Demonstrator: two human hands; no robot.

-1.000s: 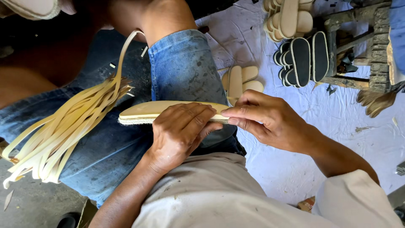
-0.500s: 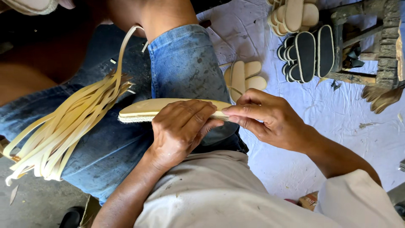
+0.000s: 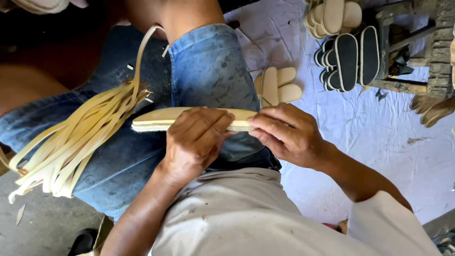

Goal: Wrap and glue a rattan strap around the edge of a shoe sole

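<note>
A pale yellow shoe sole lies across my lap on the blue jeans, seen edge-on. My left hand wraps over its middle, fingers curled on the top face. My right hand pinches the sole's right end between thumb and fingers. A bundle of thin cream strips drapes over my left thigh, one strip looping up toward the knee.
On the white sheet to the right lie a few cream soles, a stack of pale soles and several dark soles leaning against a rough wooden frame. Grey floor shows at lower left.
Both hands stay on the sole in the same grip; the view has shifted only slightly.
</note>
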